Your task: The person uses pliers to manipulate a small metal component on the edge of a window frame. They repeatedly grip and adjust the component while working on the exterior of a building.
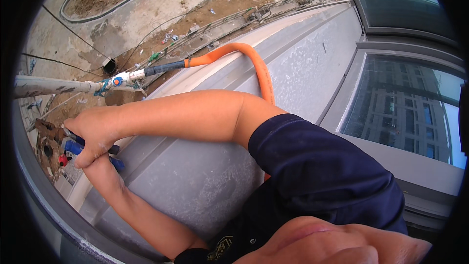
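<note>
My right hand [93, 129] reaches to the far left, its fingers closed round a dark bar-shaped handle [115, 149]. A blue bar-shaped piece [73, 147] lies close beside it; whether the two form one tool I cannot tell. My left forearm [139, 215] rises from below, and the left wrist crosses just beneath the right hand. That hand's fingers are hidden behind the right hand. A small red part [62, 160] shows next to the blue piece. Above the right forearm, a white pipe fitting with a blue-and-orange valve [117, 81] joins a dark sleeve [163, 67] and an orange hose [234, 48].
The hose bends over a grey metal ledge [205, 166] and passes behind my right arm. A pale pole [53, 87] runs into the fitting. Glass windows [398, 107] stand at the right. Far below lies dirt and rubble ground [234, 0]. A curved rail [44, 200] borders the left.
</note>
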Demonstrator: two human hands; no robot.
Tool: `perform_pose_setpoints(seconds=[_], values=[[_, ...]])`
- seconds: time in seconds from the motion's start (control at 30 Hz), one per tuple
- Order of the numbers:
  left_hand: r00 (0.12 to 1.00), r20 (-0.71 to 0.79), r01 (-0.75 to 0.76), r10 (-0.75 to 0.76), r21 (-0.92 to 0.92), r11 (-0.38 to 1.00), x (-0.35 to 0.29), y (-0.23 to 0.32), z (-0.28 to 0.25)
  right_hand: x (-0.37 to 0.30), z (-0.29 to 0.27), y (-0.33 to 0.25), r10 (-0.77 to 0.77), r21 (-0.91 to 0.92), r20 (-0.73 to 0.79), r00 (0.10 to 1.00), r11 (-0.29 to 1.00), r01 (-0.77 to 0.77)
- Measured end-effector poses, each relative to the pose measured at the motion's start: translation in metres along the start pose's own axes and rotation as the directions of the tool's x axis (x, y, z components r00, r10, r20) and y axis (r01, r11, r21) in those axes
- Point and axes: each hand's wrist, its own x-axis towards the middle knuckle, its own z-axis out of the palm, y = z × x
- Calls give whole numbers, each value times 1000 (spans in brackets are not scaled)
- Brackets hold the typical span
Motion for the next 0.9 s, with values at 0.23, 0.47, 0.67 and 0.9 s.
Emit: perform_pose_setpoints(seconds=[0.23, 0.47, 0.67, 0.9], values=[[1000, -21, 2, -2, -2, 1000, 0, 1, -7, 7, 7, 1, -26, 5, 12, 1000, 1000, 26], [1000, -7, -14, 15, 34, 999, 0, 3, 0, 4, 4, 2, -18, -21, -8, 1000, 1000, 18], [999, -33, -16, 17, 26, 1000, 0, 3, 2, 3, 2, 1, -8, -1, 2, 1000, 1000, 8], [999, -34, -17, 17, -1, 1000, 1, -1, -1, 3, 2, -1, -5, -4, 1, 1000, 1000, 5]])
